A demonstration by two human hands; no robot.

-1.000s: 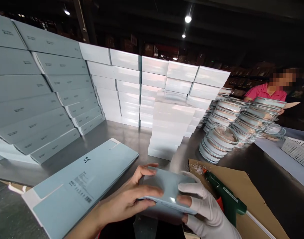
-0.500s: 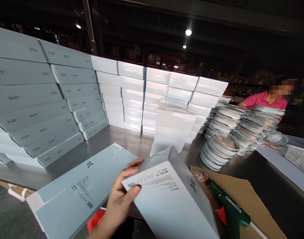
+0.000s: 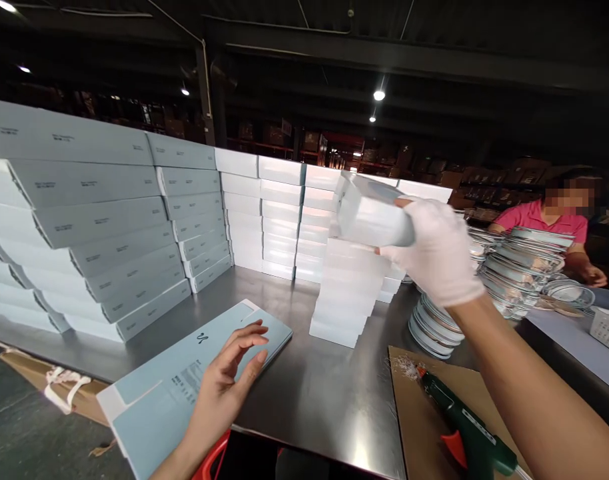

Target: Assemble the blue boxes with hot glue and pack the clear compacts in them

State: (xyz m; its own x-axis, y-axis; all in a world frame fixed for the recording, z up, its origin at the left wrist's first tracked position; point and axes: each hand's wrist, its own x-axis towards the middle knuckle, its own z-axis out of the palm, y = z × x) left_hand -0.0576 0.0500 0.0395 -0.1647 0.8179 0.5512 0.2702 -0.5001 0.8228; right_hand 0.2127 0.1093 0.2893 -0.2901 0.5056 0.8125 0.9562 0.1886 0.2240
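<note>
Gloved right hand (image 3: 437,257) up high, fingers (image 3: 409,223) clamped around the near end of a small white box (image 3: 372,212), and that box hangs in the air just above the short stack of boxes (image 3: 347,293) standing alone on the desk (image 3: 314,393). The box juts left from the glove, its long axis roughly level and crosswise, the free end tipped a touch upward toward the wall of stacked boxes (image 3: 264,213) behind the short stack. The stack top sits right below and slightly nearer than the box, so the right hand is plainly the closer one. The bare left hand (image 3: 229,373) is well down and left of the stack, fingers spread loose and gripping nothing, resting on the flat blue carton blank (image 3: 184,393), which lies long-ways running from the desk edge toward the stack. Right of the stack: piled glass lids (image 3: 434,327), then the green glue gun (image 3: 464,427) on cardboard (image 3: 419,427).
</note>
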